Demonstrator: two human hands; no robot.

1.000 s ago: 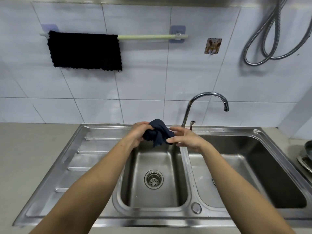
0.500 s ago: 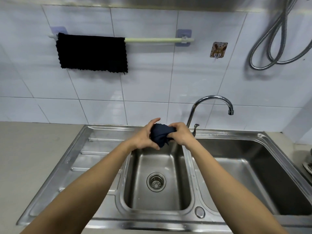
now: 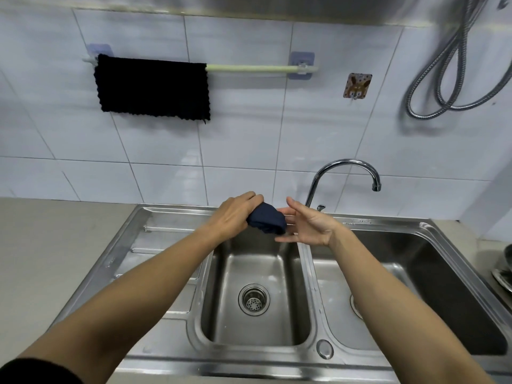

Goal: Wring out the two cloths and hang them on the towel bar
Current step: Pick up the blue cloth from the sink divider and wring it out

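navy cloth [image 3: 267, 218] was bunched over left basin | left hand [image 3: 235, 214] fingers were clenched on it | right hand [image 3: 307, 224] fingers were spread | judged soft, wet, light; best gripped at both ends

Home kitchen, sink area.
Steel double-bowl sink [image 3: 171, 275] and gooseneck tap [image 3: 343, 170] sat against white wall tiles [image 3: 243, 106]; dishes [image 3: 502, 275] stacked at right.

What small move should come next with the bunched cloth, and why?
Probably close the right hand back on the navy cloth: the left hand grips it alone, still wadded over the left basin, while the towel bar has bare space beside the black cloth.
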